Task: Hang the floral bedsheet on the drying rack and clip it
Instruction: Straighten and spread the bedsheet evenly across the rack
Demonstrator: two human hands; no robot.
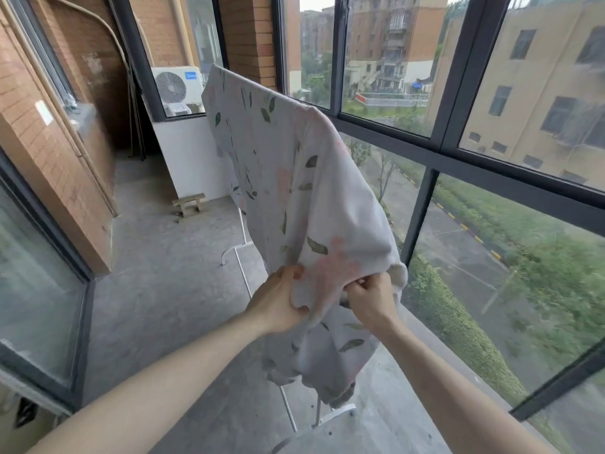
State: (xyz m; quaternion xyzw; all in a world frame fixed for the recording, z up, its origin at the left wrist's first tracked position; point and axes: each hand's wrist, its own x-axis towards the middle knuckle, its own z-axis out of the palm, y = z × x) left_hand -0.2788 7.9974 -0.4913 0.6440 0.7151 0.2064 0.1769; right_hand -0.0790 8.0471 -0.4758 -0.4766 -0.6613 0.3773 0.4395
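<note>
The floral bedsheet is hanging over the top rail of the drying rack, draping from the far end of the rail near the white wall down toward the near end, where it is bunching into a thick fold just in front of the person. It is lying this way, judging by the drape, so that the weight is being shared on both sides of the rail and the cloth is not sliding off. The rail itself is hidden under the fabric; only the white legs and feet of the rack are showing below the cloth on the concrete floor. The left hand is gripping the near fold from the left side, fingers curled into the cloth with the thumb on top, and the right hand is pinching the same fold from the right, fingertips tucked under a gathered edge. The two hands are working close together at the near end of the rail, with the bunched sheet between and just above them and the rest trailing below the wrists. This looks like spreading or evening out the fold. No clip is showing in either hand, so clipping appears not yet done.
</note>
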